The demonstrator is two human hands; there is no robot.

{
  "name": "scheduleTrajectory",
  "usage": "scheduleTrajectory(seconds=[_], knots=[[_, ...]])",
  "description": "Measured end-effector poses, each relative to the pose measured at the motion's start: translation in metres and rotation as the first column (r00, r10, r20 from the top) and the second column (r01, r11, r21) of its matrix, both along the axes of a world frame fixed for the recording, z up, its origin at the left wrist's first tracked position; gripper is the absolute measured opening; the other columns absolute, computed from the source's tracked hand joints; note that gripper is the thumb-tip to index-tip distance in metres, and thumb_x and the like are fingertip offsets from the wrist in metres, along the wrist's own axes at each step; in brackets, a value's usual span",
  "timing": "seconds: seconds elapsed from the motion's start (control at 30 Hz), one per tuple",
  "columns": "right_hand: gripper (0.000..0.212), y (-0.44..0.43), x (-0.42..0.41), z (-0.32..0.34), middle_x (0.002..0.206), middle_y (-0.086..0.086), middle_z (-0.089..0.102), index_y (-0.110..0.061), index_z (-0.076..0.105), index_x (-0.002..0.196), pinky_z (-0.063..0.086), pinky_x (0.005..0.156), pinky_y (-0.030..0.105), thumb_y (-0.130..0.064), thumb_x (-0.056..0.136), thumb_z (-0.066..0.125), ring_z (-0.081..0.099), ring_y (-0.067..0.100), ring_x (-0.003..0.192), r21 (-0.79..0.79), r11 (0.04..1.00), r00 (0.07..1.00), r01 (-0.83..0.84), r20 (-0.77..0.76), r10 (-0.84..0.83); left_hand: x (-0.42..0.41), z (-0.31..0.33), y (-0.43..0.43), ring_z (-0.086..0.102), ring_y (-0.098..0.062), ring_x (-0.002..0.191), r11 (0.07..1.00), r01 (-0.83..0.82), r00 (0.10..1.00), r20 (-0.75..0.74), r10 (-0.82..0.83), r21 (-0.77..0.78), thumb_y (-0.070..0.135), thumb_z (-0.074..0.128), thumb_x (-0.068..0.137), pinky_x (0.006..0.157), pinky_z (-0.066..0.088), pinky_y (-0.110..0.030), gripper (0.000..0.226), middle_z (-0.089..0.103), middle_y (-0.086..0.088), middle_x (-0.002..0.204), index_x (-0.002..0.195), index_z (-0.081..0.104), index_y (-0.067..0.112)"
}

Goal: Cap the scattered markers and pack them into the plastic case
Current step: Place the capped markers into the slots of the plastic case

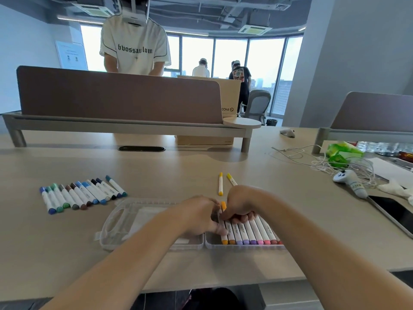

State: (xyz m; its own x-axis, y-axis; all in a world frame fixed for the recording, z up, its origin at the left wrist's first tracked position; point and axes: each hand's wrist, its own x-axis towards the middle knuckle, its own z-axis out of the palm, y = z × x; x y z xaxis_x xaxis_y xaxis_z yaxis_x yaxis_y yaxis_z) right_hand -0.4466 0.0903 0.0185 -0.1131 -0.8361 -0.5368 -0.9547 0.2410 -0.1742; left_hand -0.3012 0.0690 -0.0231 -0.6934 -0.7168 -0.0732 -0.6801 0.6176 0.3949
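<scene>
A clear plastic case point(125, 222) lies open at the table's near edge, its lid half to the left. Its right half point(245, 246) holds a row of several capped white markers point(252, 233) with orange, purple, pink and red ends. My right hand point(240, 203) and my left hand point(201, 214) meet over the row's left end and both pinch an orange-capped marker point(223, 206) there. Two yellow markers point(220, 184) point(231, 179) lie loose just beyond my hands. Several blue, green, brown and grey markers point(82, 194) lie side by side at the left.
A tablet point(395, 214) lies at the right edge, beside a white controller point(350, 182) and tangled white cables point(324, 162). A brown desk divider point(120, 95) runs along the back, with a person standing behind it. A cardboard box point(205, 139) sits under the divider shelf.
</scene>
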Motion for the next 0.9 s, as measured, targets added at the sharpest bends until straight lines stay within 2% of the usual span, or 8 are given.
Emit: scheduleTrajectory(seconds=[0.17,0.33,0.43,0.63,0.7,0.77,0.8,0.9], knots=[[0.041,-0.012,-0.011,-0.004,0.046,0.0,0.047,-0.013,0.055,0.057,0.029,0.042,0.021,-0.033,0.092,0.061,0.037,0.012,0.036,-0.056,0.998,0.997,0.043,0.062,-0.039,-0.002,0.008,-0.014,0.062,-0.013,0.095,0.996,-0.038,0.996,-0.083,0.045,0.086,0.045,0.075,0.079,0.067,0.049,-0.023,0.047,0.066,0.006,0.117,0.12,0.065,0.024],[0.031,-0.047,-0.016,-0.014,0.075,0.01,0.062,-0.011,0.055,0.063,0.049,0.056,0.029,-0.019,0.093,0.058,0.057,0.023,0.063,-0.324,0.938,0.993,0.119,0.041,-0.112,-0.003,0.019,-0.035,0.059,-0.013,0.103,0.987,-0.151,0.956,-0.249,0.159,0.048,0.032,0.058,0.095,0.087,0.047,-0.028,0.031,0.065,0.002,0.12,0.124,0.064,0.02],[0.025,-0.073,-0.02,-0.025,0.077,0.009,0.06,-0.015,0.05,0.067,0.054,0.068,0.037,-0.017,0.088,0.063,0.057,0.024,0.07,-0.446,0.865,0.973,0.23,0.126,-0.194,-0.007,0.019,-0.049,0.061,-0.015,0.105,0.981,-0.183,0.936,-0.292,0.195,0.067,0.025,0.054,0.097,0.093,0.048,-0.032,0.027,0.067,0.0,0.118,0.12,0.066,0.019],[0.025,-0.109,-0.01,-0.026,0.083,0.005,0.062,-0.013,0.061,0.083,0.05,0.064,0.03,-0.036,0.087,0.068,0.06,0.018,0.071,-0.41,0.867,0.95,0.282,-0.01,-0.313,-0.006,0.015,-0.063,0.061,-0.014,0.101,0.979,-0.186,0.937,-0.284,0.201,0.08,0.025,0.052,0.097,0.091,0.051,-0.033,0.027,0.066,0.002,0.114,0.12,0.066,0.021],[0.02,-0.113,-0.006,-0.026,0.092,0.007,0.064,-0.011,0.065,0.095,0.05,0.062,0.03,-0.03,0.088,0.066,0.062,0.02,0.076,-0.354,0.903,0.946,0.245,-0.115,-0.302,-0.003,0.013,-0.065,0.061,-0.013,0.102,0.978,-0.192,0.936,-0.284,0.207,0.081,0.026,0.052,0.097,0.091,0.051,-0.032,0.028,0.066,0.003,0.115,0.121,0.065,0.021],[0.016,-0.113,-0.004,-0.024,0.1,0.009,0.064,-0.009,0.065,0.102,0.054,0.072,0.032,-0.021,0.091,0.062,0.064,0.022,0.084,-0.351,0.91,0.949,0.222,-0.135,-0.284,0.0,0.01,-0.067,0.061,-0.013,0.102,0.979,-0.195,0.938,-0.278,0.206,0.065,0.025,0.052,0.097,0.09,0.05,-0.029,0.029,0.066,0.003,0.116,0.122,0.065,0.021],[0.015,-0.113,-0.006,-0.024,0.098,0.009,0.065,-0.008,0.065,0.099,0.055,0.075,0.032,-0.02,0.092,0.06,0.065,0.022,0.085,-0.37,0.905,0.956,0.21,-0.118,-0.27,0.001,0.009,-0.067,0.061,-0.013,0.102,0.978,-0.198,0.939,-0.276,0.206,0.056,0.024,0.052,0.096,0.089,0.05,-0.029,0.029,0.066,0.003,0.115,0.121,0.065,0.02],[0.027,-0.1,-0.003,-0.019,0.066,0.007,0.06,-0.008,0.06,0.072,0.046,0.055,0.024,-0.025,0.092,0.058,0.056,0.019,0.056,-0.415,0.879,0.969,0.235,0.03,-0.245,0.006,0.005,-0.065,0.061,-0.014,0.099,0.974,-0.224,0.935,-0.274,0.226,0.04,0.024,0.054,0.094,0.088,0.051,-0.031,0.026,0.067,0.002,0.113,0.117,0.066,0.02]])
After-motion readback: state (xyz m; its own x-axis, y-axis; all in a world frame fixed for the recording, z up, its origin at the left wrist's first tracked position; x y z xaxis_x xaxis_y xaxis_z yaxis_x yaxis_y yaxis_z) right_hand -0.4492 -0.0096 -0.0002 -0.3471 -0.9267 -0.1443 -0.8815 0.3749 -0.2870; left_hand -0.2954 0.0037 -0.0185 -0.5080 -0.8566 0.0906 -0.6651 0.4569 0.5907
